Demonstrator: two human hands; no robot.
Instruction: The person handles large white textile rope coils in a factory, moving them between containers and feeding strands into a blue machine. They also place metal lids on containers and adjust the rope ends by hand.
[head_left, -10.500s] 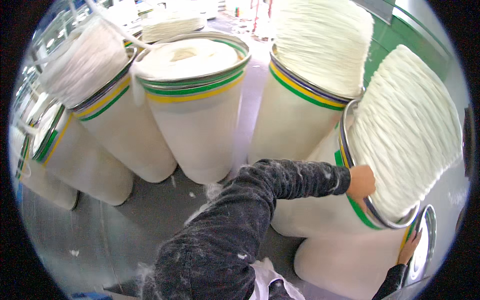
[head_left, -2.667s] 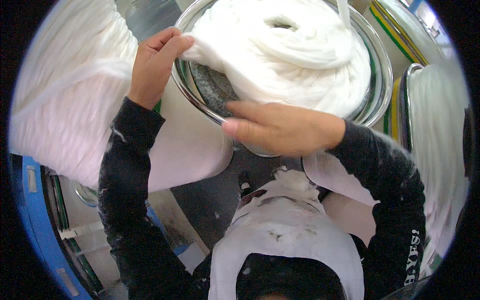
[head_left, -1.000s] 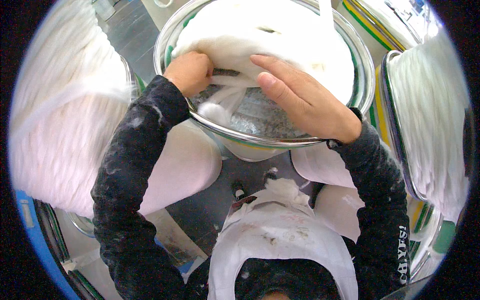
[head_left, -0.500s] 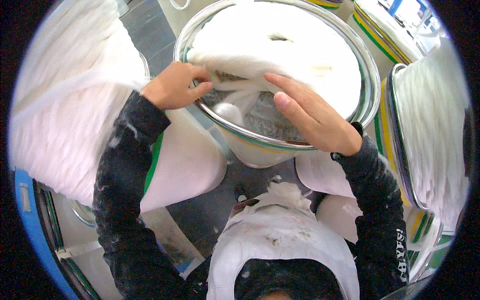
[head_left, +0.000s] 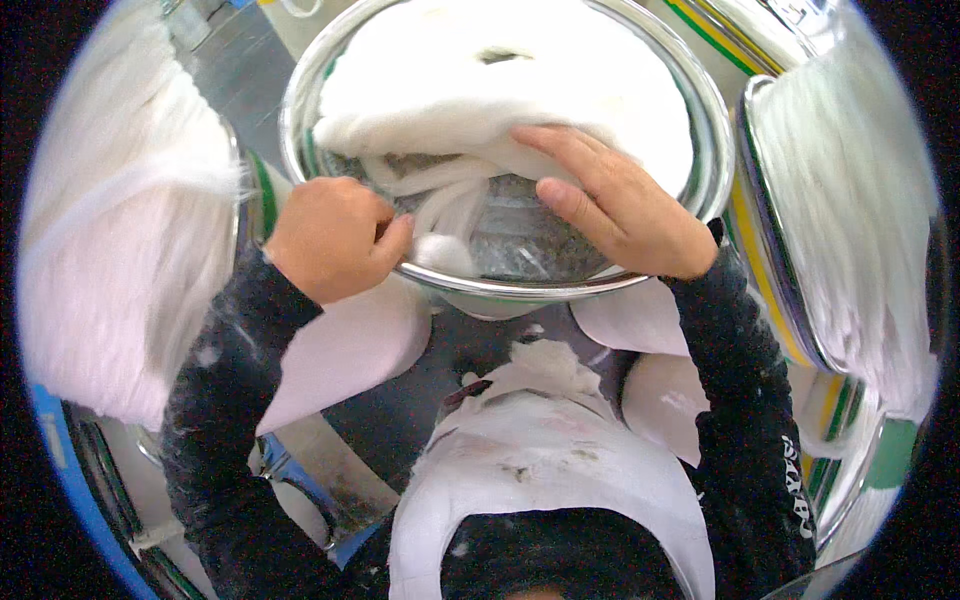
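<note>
A round can (head_left: 722, 110) with a shiny metal rim stands before me, holding thick coils of white fibre sliver (head_left: 430, 60). At its near left side my left hand (head_left: 335, 238) is closed on the rim, fingers curled over it, with the fingertips hidden. My right hand (head_left: 625, 205) is open, fingers stretched along the near edge of the coils, the wrist above the rim. Between the hands, a few loose strands (head_left: 450, 205) hang from the coils over a grey, worn surface inside the can. A small white tuft (head_left: 443, 252) lies by the near rim.
A tall mass of white sliver (head_left: 110, 270) rises at my left, with a loose strand trailing across it. Another overfilled can (head_left: 850, 220) stands at the right. Pale can sides (head_left: 350, 335) flank the dark floor (head_left: 390, 400). My white apron (head_left: 540, 450) carries loose fluff.
My left hand has come down and nearer, closing on the rim. The can has shifted left and toward me relative to the floor. My right hand stays open over the coils.
</note>
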